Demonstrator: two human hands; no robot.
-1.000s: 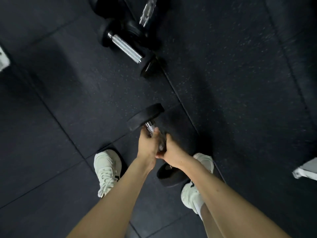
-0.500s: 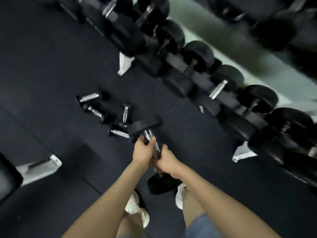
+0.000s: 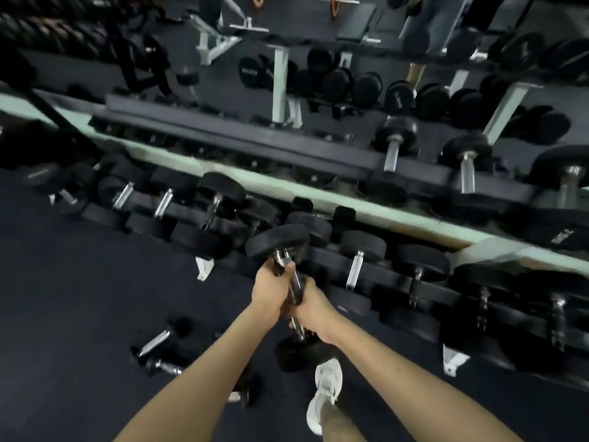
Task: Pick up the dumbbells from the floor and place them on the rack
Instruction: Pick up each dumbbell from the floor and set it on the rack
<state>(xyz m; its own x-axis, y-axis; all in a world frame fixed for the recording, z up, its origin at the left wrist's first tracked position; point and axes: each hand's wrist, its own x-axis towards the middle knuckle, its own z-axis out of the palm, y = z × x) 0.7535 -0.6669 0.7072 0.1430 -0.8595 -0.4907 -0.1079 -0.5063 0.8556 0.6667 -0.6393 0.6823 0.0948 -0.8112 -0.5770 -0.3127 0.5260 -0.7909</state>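
A black dumbbell (image 3: pixel 276 242) with a chrome handle hangs in the air in front of me, one head pointing at the rack, the other head near my foot. My left hand (image 3: pixel 271 290) grips the upper part of the handle and my right hand (image 3: pixel 310 309) grips the lower part, side by side. The dumbbell rack (image 3: pixel 398 277) runs across the view just beyond the lifted dumbbell, its lower tier holding several black dumbbells. Small dumbbells (image 3: pixel 156 341) lie on the dark floor to my lower left.
An upper rack tier (image 3: pixel 287 148) carries a few dumbbells at the right and has bare rail at the left. A mirror behind shows benches and more weights. My white shoe (image 3: pixel 325 390) stands on the black rubber floor (image 3: pixel 79 298). White rack feet (image 3: pixel 204 269) protrude onto the floor.
My view has swung up from the floor to face the rack. The dumbbell, held in both hands, has come closer to the lower tier; the floor dumbbells now lie to my lower left.
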